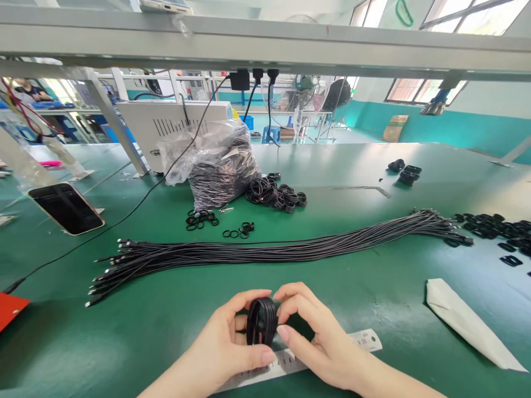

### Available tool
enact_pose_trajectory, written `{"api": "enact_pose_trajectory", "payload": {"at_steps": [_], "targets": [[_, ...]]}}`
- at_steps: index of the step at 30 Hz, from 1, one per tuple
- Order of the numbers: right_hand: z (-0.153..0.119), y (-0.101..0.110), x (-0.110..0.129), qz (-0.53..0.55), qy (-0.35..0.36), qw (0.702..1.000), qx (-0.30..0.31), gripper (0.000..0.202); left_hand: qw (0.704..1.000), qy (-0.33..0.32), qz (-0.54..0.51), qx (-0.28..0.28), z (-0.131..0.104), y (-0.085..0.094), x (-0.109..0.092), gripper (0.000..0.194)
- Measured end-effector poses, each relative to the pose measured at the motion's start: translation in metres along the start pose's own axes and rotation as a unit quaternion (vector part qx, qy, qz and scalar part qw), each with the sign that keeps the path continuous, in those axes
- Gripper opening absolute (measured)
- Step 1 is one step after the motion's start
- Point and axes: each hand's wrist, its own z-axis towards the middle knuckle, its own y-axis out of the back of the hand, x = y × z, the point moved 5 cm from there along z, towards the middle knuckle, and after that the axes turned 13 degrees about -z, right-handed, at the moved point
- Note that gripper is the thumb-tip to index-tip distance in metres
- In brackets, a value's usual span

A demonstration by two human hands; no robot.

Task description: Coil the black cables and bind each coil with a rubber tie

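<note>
A black cable wound into a small coil [269, 322] stands on edge between my hands. My left hand [224, 340] is closed round it, thumb below and fingers behind and above. At the coil's right side, the thumb and fingers of my right hand [313, 334] pinch it; a cable end there is too small to make out. Under both hands lies a steel ruler [367, 340]. Beyond them a long bundle of black cables [257, 254] stretches across the green table [357, 293], light-coloured plugs showing at its left end.
Black rings [201, 219], a heap of coiled cables [276, 193] and a filled plastic bag [222, 171] sit behind the bundle. A phone [66, 207] leans at left. White folded material [468, 323] and many black coils [498, 229] lie at right. A shelf beam [265, 41] crosses overhead.
</note>
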Motion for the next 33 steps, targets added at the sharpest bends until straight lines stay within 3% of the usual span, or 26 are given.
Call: {"api": "enact_pose_trajectory", "payload": {"at_steps": [3, 8, 14, 19, 22, 26, 33], "targets": [[0.001, -0.005, -0.005, 0.081, -0.049, 0.995, 0.015, 0.006, 1.000, -0.026, 0.014, -0.005, -0.002, -0.003, -0.003, 0.066], [0.001, -0.008, -0.016, 0.158, -0.087, 0.984, 0.006, 0.004, 0.994, -0.002, -0.073, 0.081, -0.002, -0.001, -0.010, 0.041], [0.001, -0.008, -0.021, 0.137, -0.098, 0.986, 0.006, 0.005, 0.986, -0.009, -0.109, 0.127, 0.003, -0.001, -0.004, 0.057], [0.000, -0.005, -0.017, 0.094, -0.096, 0.991, -0.026, 0.008, 0.990, -0.031, -0.101, 0.092, 0.005, -0.006, -0.001, 0.056], [0.001, -0.009, -0.011, 0.107, -0.092, 0.990, 0.027, 0.008, 0.994, -0.041, -0.081, 0.065, 0.005, -0.005, 0.000, 0.058], [0.003, -0.014, -0.007, 0.108, -0.074, 0.986, 0.101, 0.014, 0.995, -0.026, -0.070, 0.071, 0.004, -0.007, 0.004, 0.067], [0.003, -0.010, -0.007, 0.123, -0.062, 0.976, 0.166, 0.025, 0.996, -0.026, -0.017, 0.080, 0.002, -0.011, 0.003, 0.053]]}}
